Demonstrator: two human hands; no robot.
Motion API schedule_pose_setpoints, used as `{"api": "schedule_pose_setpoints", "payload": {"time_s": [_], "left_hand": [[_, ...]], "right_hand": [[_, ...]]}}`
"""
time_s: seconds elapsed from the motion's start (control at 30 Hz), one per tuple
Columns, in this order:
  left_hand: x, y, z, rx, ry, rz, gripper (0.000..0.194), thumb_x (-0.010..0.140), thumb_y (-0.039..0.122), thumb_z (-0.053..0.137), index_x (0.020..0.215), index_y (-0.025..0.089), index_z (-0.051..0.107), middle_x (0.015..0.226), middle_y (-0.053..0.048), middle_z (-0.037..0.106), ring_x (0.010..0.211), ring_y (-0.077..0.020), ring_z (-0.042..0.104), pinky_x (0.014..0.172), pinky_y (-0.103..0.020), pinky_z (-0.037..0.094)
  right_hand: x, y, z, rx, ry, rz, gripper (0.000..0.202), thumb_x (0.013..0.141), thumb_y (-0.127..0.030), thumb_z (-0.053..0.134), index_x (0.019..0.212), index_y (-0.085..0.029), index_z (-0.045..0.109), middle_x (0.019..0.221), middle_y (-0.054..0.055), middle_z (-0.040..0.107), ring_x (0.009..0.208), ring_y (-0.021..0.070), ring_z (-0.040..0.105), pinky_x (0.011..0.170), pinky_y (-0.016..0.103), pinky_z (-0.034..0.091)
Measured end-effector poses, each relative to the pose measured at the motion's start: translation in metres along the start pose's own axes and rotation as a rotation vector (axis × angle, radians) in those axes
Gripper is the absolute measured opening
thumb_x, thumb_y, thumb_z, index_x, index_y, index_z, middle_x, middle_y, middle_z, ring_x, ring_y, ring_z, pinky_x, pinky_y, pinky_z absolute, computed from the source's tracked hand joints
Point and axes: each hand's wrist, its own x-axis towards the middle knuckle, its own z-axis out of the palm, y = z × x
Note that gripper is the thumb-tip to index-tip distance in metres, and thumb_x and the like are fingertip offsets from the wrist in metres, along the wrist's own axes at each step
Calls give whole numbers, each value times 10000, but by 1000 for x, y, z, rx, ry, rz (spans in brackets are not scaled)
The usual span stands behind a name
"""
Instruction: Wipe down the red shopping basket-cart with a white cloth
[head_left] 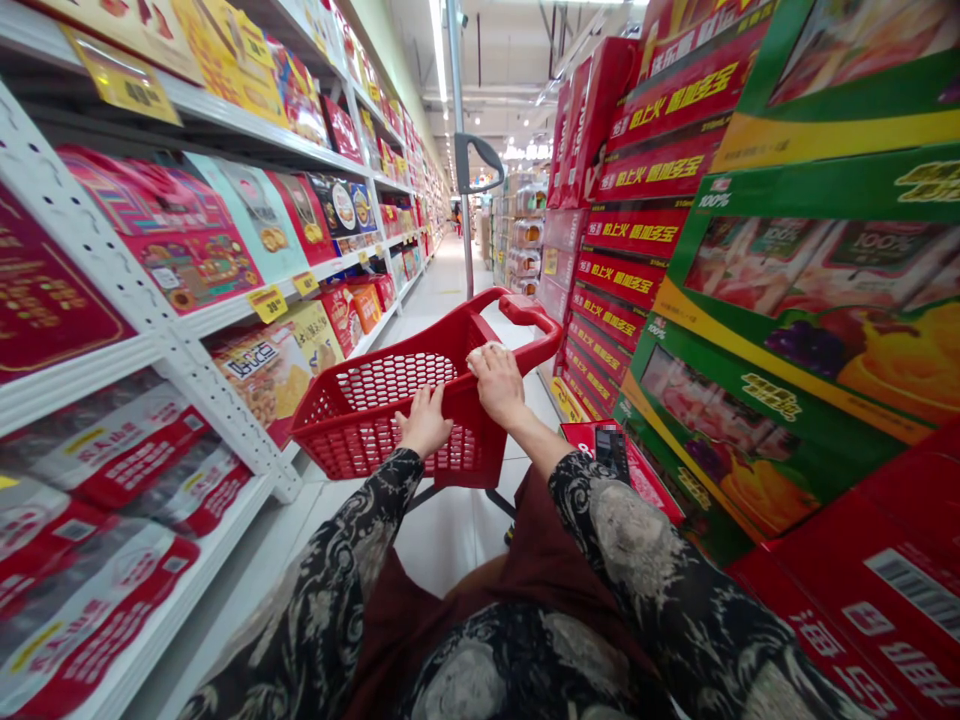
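Note:
In front of me is a red plastic shopping cart (375, 440) with latticed sides, turned sideways across the aisle. Its looped red handle (536, 325) points to the upper right. My left hand (426, 422) rests against the cart's near side, with fingers spread and touching its upper edge. Further right, my right hand (499, 383) is closed over the cart's rim near the handle end; its fingertips curl to the inner side and are partly hidden. Both forearms are in black patterned sleeves.
White shelves (157, 350) of boxed snacks and packed bottles line the left. Stacked red drink cartons (622, 270) and green fruit cartons (817, 260) rise close on the right. A metal pole (461, 150) stands beyond the cart. White floor (450, 260) runs down the aisle.

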Motion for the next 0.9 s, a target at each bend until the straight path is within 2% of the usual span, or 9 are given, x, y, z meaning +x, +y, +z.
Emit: {"api": "schedule_pose_setpoints", "payload": {"time_s": [0.1, 0.17, 0.27, 0.37, 0.5, 0.73, 0.9], "left_hand": [[-1, 1, -1, 1, -2, -3, 691, 784, 266, 479, 1431, 222, 237, 1538, -118, 186, 1413, -304, 159, 1030, -690, 221], [-2, 1, -1, 1, 3, -2, 685, 785, 261, 477, 1428, 226, 243, 1538, -114, 188, 1413, -295, 162, 1035, -685, 218], [-3, 0, 0, -2, 9, 4, 676, 790, 264, 472, 1426, 231, 247, 1538, -111, 190, 1412, -291, 169, 1036, -685, 217], [-2, -1, 0, -4, 1, 3, 677, 795, 269, 467, 1430, 223, 239, 1537, -110, 193, 1414, -284, 165, 1035, -689, 213], [-1, 0, -1, 10, -7, -6, 666, 801, 281, 459, 1429, 218, 246, 1537, -105, 196, 1414, -276, 169, 1052, -673, 202], [-1, 1, -1, 23, 5, -3, 675, 792, 291, 471, 1426, 228, 249, 1535, -109, 203, 1410, -296, 175, 1046, -672, 217], [1, -1, -1, -52, 32, 11, 658, 776, 254, 493, 1403, 230, 294, 1521, -126, 240, 1400, -300, 209, 1051, -679, 183]], "right_hand": [[0, -7, 9, 14, -29, -115, 288, 910, -148, 427, 1163, -173, 563, 1234, 118, 559, 1229, 242, 396, 1066, 426, 274], [3, -5, 6, 16, -45, -115, 265, 918, -164, 424, 1133, -178, 579, 1177, 113, 588, 1186, 237, 432, 1044, 412, 298], [10, 11, -10, 11, -6, -8, 264, 930, -173, 397, 1102, -194, 596, 1113, 102, 612, 1119, 229, 477, 1018, 413, 314], [14, 28, -26, -29, 97, 132, 303, 920, -154, 389, 1157, -186, 574, 1239, 121, 552, 1215, 253, 402, 1056, 468, 242], [10, 32, -25, -92, 65, 214, 330, 890, -138, 415, 1187, -129, 559, 1295, 164, 507, 1253, 289, 363, 1079, 500, 191], [2, -5, 5, -15, -38, -42, 315, 912, -142, 410, 1191, -153, 554, 1252, 146, 545, 1233, 247, 400, 1088, 447, 242], [0, -19, 9, 106, -121, -141, 290, 907, -158, 453, 1169, -151, 577, 1265, 139, 551, 1247, 238, 410, 1096, 419, 270]]}}
